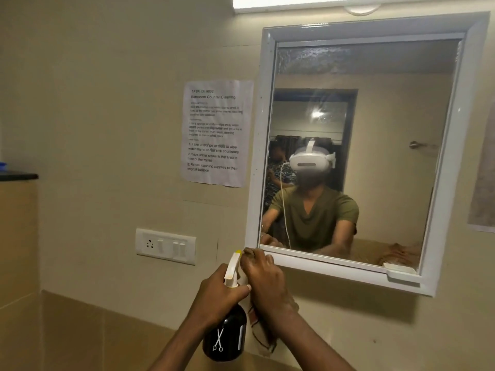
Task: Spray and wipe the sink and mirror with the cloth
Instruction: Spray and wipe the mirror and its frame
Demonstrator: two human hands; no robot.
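Note:
A white-framed mirror point(348, 162) hangs on the beige wall at the right, with smears across its upper glass. My left hand point(217, 295) grips the neck of a black spray bottle point(226, 336) with a white and yellow trigger head, held upright below the mirror's lower left corner. My right hand point(263, 277) touches the bottle's nozzle with its fingertips, and a brownish checked cloth point(261, 336) hangs beneath its palm. The sink is out of view.
A printed instruction sheet point(215, 132) is taped left of the mirror. A white switch and socket plate point(166, 246) sits below it. A dark shelf edge point(18, 176) juts out at the far left. A tube light point(348, 1) glows overhead.

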